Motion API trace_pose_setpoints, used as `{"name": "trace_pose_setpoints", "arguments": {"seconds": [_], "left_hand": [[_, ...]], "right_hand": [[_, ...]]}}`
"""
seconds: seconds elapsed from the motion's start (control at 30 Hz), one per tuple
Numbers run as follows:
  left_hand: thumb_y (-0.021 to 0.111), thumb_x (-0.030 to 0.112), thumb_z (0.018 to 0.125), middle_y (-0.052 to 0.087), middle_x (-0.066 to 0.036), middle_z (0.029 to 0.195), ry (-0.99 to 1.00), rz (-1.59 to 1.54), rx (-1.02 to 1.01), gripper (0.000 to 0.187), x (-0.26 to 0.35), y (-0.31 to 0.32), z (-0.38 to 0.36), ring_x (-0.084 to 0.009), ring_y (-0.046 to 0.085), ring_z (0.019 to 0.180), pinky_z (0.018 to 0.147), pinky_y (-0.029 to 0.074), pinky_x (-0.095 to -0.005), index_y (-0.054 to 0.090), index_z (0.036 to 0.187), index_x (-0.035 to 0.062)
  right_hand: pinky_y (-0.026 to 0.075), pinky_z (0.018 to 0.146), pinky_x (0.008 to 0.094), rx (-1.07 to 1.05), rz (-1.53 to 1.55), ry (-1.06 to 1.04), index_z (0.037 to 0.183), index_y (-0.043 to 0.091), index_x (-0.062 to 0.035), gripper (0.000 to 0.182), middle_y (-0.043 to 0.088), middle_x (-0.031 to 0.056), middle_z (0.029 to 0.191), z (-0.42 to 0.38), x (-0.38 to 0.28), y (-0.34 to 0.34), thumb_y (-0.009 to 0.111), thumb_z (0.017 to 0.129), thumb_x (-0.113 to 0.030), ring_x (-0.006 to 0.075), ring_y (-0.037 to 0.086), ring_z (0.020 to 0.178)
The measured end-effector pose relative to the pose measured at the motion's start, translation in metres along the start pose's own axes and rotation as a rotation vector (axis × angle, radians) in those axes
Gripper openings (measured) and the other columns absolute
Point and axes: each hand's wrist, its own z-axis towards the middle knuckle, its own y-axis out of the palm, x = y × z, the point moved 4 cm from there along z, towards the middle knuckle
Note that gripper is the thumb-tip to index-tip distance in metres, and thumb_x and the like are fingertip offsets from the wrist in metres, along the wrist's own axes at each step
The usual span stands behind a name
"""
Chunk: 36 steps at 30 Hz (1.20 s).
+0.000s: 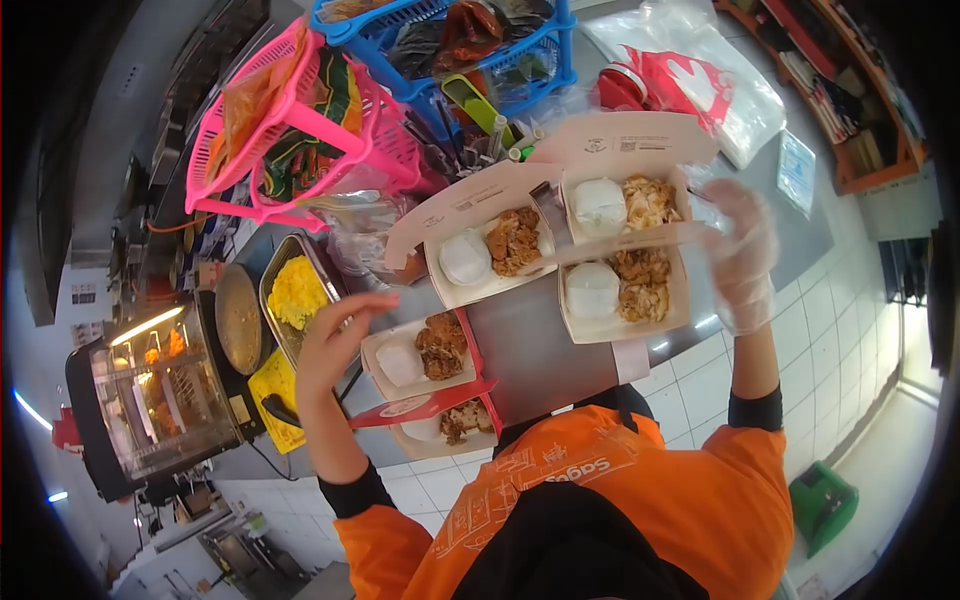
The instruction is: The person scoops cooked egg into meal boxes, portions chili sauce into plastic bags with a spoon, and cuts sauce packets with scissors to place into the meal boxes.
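My left hand (340, 340), bare, is open with fingers stretched out over the left edge of a food box (462, 378) holding wrapped white rice and fried chicken. Below it, another box (475, 444) sits partly under a raised red lid (425, 403). My right hand (742, 255), in a clear plastic glove, is smeared by motion beside the right boxes. Its fingers are at the end of a raised lid (640, 240), seen edge-on, over the lower right box (683, 290). Behind stands an upper right box (566, 215), and a middle box (455, 298) lies to the left; both hold rice and chicken.
A metal tray (268, 285) of yellow food, a round pan (240, 320) and a lit glass warmer (160, 390) stand left. Pink baskets (330, 140) and a blue basket (400, 30) are at the back. Plastic bags (740, 100) lie back right on the grey table (540, 345).
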Motion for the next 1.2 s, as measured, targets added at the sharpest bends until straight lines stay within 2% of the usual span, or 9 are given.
{"name": "trace_pose_setpoints", "arguments": {"seconds": [0.13,0.27,0.53,0.7,0.87,1.0,1.1,1.13,1.2], "left_hand": [[0.044,0.05,0.093,0.069,-0.019,0.101,-0.295,0.629,-0.383,0.058,-0.038,0.046,0.083,-0.0338,0.066,0.092,0.086,0.049,-0.04,0.07,0.101,-0.0007],[0.046,0.049,0.093,0.069,-0.02,0.095,-0.267,0.732,-0.469,0.056,-0.077,0.082,0.127,-0.0346,0.066,0.087,0.081,0.049,-0.0418,0.071,0.095,-0.0002],[0.055,0.041,0.091,0.068,-0.017,0.092,0.003,0.433,-0.616,0.043,-0.047,0.105,0.125,-0.0321,0.065,0.087,0.078,0.049,-0.0414,0.066,0.099,0.0008],[0.059,0.039,0.089,0.066,-0.019,0.097,-0.101,0.705,-0.35,0.041,-0.003,0.075,0.095,-0.0367,0.063,0.091,0.078,0.049,-0.0441,0.064,0.105,0.0019],[0.068,0.013,0.084,0.066,-0.014,0.093,0.215,0.396,0.222,0.019,0.073,0.058,-0.005,-0.0322,0.062,0.091,0.079,0.048,-0.0428,0.065,0.1,0.0035],[0.066,0.006,0.084,0.064,-0.009,0.109,0.371,-0.087,-0.396,0.019,0.096,0.177,-0.039,-0.0267,0.061,0.1,0.088,0.048,-0.0406,0.064,0.103,0.0062],[0.061,0.007,0.088,0.063,-0.008,0.117,0.527,0.098,-0.172,0.023,0.09,0.178,-0.045,-0.0271,0.06,0.108,0.095,0.047,-0.0409,0.063,0.111,0.0061],[0.061,0.007,0.088,0.063,-0.009,0.117,0.508,-0.002,-0.098,0.024,0.094,0.154,-0.051,-0.0285,0.06,0.109,0.096,0.046,-0.0415,0.063,0.112,0.0058],[0.06,0.005,0.088,0.064,-0.011,0.114,0.533,-0.136,0.131,0.023,0.068,0.109,-0.074,-0.0325,0.06,0.108,0.097,0.046,-0.0437,0.063,0.112,0.0037]], "right_hand": [[0.05,0.085,0.0369,-0.462,-0.074,0.423,0.109,0.064,-0.0059,0.028,0.063,0.0135,0.111,-0.03,0.165,0.053,0.06,0.092,-0.028,0.0231,0.063,0.101],[0.047,0.092,0.0394,-0.844,-0.216,0.49,0.117,0.062,-0.0048,0.042,0.058,0.0151,0.126,-0.013,0.149,0.096,0.06,0.091,-0.038,0.0289,0.058,0.113],[0.05,0.084,0.0472,-0.874,-0.247,-0.342,0.135,0.048,-0.007,0.046,0.061,0.0179,0.108,0.014,0.115,0.104,0.05,0.09,-0.017,0.0356,0.06,0.099],[0.049,0.068,0.0268,-0.232,0.848,1.024,0.123,0.06,-0.0077,0.031,0.055,0.0025,0.08,-0.019,0.151,0.052,0.05,0.097,-0.022,0.0102,0.055,0.073],[0.045,0.061,0.0236,-0.185,0.51,0.787,0.12,0.057,-0.0018,0.034,0.058,0.001,0.084,-0.155,0.112,0.015,0.057,0.094,-0.024,0.0096,0.051,0.065],[0.047,0.069,0.0286,-0.379,0.461,1.034,0.121,0.055,0.0014,0.033,0.061,0.0047,0.082,-0.172,0.071,0.033,0.058,0.095,-0.02,0.0133,0.056,0.073],[0.051,0.079,0.0334,-0.704,0.008,0.755,0.118,0.061,-0.0051,0.027,0.068,0.0146,0.103,-0.105,0.044,0.016,0.058,0.094,-0.016,0.0252,0.066,0.094],[0.052,0.079,0.032,-0.835,-0.364,0.285,0.114,0.063,-0.0102,0.023,0.067,0.0139,0.104,-0.1,0.046,0.009,0.06,0.092,-0.014,0.0288,0.065,0.094],[0.048,0.074,0.0264,-0.604,0.067,0.675,0.103,0.063,-0.0027,0.016,0.065,0.0061,0.099,-0.082,0.042,-0.018,0.058,0.094,-0.015,0.015,0.062,0.083]]}}
